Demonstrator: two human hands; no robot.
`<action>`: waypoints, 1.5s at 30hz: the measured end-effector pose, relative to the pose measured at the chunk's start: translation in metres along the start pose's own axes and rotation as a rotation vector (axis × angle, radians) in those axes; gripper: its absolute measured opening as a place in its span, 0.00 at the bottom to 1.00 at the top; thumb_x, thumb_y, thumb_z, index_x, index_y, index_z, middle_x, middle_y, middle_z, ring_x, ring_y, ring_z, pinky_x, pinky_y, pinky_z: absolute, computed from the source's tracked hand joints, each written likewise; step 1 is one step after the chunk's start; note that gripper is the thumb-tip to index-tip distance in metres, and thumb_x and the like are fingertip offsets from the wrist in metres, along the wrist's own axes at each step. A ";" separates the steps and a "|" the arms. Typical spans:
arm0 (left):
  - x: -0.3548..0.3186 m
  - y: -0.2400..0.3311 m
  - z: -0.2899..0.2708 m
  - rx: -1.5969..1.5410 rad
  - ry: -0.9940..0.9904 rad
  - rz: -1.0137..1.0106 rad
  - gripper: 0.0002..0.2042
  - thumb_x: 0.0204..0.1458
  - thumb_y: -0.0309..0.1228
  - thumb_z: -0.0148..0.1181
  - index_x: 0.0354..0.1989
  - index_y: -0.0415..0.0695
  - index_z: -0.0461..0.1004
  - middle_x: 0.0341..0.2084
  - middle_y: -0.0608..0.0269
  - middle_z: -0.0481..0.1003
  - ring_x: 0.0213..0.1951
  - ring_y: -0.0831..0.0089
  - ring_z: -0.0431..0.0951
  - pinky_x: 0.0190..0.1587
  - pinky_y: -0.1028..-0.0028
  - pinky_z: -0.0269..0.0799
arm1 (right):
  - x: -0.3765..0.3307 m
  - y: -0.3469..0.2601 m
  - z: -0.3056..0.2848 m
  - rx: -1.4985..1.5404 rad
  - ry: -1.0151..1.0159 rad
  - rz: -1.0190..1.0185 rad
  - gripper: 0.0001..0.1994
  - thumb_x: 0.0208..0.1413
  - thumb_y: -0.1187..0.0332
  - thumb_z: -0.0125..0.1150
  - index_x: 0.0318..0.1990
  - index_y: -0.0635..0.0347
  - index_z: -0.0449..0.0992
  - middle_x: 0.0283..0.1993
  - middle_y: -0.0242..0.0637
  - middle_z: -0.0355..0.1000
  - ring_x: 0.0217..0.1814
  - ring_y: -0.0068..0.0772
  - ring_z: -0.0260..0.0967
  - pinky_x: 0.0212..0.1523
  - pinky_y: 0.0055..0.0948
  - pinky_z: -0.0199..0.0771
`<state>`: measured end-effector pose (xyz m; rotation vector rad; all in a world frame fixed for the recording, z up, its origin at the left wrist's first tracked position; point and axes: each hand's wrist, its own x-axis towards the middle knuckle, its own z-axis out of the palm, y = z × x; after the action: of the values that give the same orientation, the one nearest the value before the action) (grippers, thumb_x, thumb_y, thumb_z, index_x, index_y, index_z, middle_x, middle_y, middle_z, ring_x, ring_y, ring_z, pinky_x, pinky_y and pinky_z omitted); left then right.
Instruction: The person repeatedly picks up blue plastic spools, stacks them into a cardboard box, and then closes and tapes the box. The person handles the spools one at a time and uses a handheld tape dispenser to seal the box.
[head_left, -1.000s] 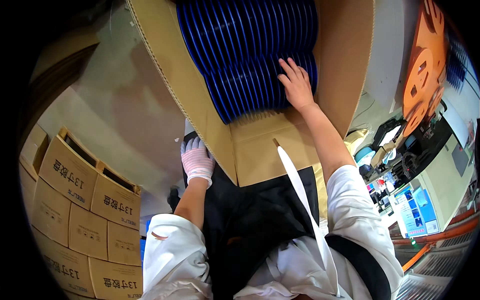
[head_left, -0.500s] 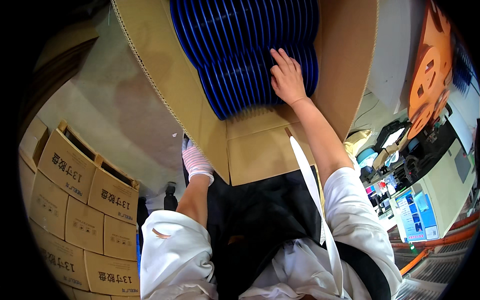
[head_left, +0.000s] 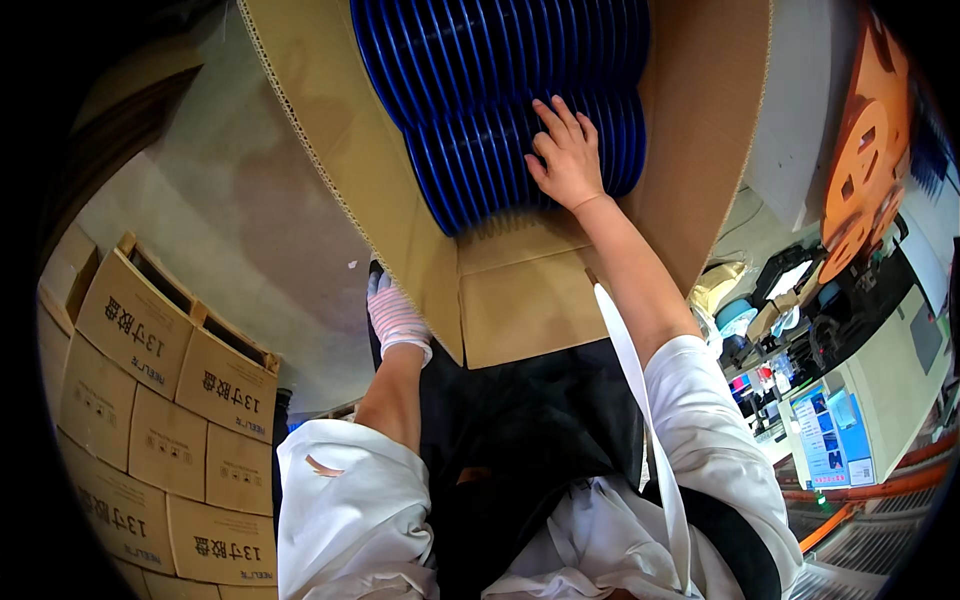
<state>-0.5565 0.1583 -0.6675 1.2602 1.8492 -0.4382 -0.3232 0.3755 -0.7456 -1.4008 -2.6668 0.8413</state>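
Observation:
A tall cardboard box (head_left: 530, 325) stands in front of me, its mouth facing up and toward me. Inside are two rows of blue plastic reels (head_left: 480, 60), set on edge and packed close together. My bare right hand (head_left: 568, 155) reaches in and rests on the nearer row, fingers spread, gripping nothing. My left hand (head_left: 395, 310), in a white and pink striped glove, lies against the outside of the box's left wall. Its fingers point forward and are partly hidden by the cardboard.
Stacked printed cartons (head_left: 170, 440) rise at the left on the floor. Orange reel discs (head_left: 860, 170) stand at the upper right. Beyond my right arm is a cluttered bench (head_left: 780, 310) beside a pale cabinet (head_left: 880, 400). A white strap (head_left: 640, 400) hangs by my right arm.
My right hand has shifted slightly left across the reels, with its thumb and fingers more spread. My left hand stays against the box. The box sits slightly farther right in view.

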 end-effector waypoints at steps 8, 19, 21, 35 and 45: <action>-0.001 -0.005 0.009 0.038 0.032 0.017 0.21 0.53 0.43 0.48 0.53 0.48 0.71 0.52 0.61 0.72 0.58 0.64 0.66 0.65 0.60 0.53 | 0.001 -0.009 0.010 -0.050 -0.019 -0.112 0.11 0.44 0.76 0.62 0.35 0.52 0.71 0.68 0.34 0.57 0.72 0.40 0.49 0.66 0.47 0.53; -0.002 -0.001 0.000 0.066 0.034 0.024 0.21 0.53 0.43 0.48 0.51 0.47 0.72 0.48 0.61 0.73 0.56 0.63 0.68 0.64 0.59 0.54 | 0.007 -0.023 0.014 0.010 -0.006 -0.043 0.07 0.45 0.69 0.63 0.32 0.52 0.71 0.68 0.34 0.57 0.73 0.40 0.48 0.65 0.53 0.50; -0.002 -0.001 0.001 0.074 0.075 0.036 0.21 0.53 0.43 0.48 0.51 0.47 0.73 0.48 0.61 0.73 0.55 0.62 0.68 0.64 0.59 0.54 | 0.008 -0.025 0.020 -0.003 -0.022 -0.053 0.08 0.45 0.71 0.62 0.33 0.52 0.71 0.68 0.34 0.57 0.72 0.40 0.49 0.65 0.51 0.51; -0.003 -0.006 0.007 0.073 0.030 0.044 0.20 0.54 0.42 0.46 0.52 0.46 0.71 0.51 0.61 0.71 0.56 0.62 0.67 0.64 0.59 0.53 | 0.013 -0.040 0.025 0.000 0.040 -0.090 0.06 0.44 0.68 0.63 0.31 0.50 0.73 0.66 0.34 0.60 0.72 0.42 0.49 0.65 0.50 0.49; -0.004 -0.007 0.004 0.047 -0.010 0.024 0.21 0.54 0.43 0.47 0.51 0.45 0.70 0.53 0.58 0.71 0.58 0.59 0.67 0.65 0.58 0.52 | 0.017 -0.057 0.040 0.036 0.071 -0.155 0.10 0.44 0.77 0.60 0.35 0.53 0.71 0.67 0.37 0.59 0.71 0.42 0.52 0.63 0.47 0.55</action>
<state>-0.5603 0.1505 -0.6673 1.3078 1.8233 -0.4762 -0.3867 0.3447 -0.7576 -1.1747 -2.6517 0.8048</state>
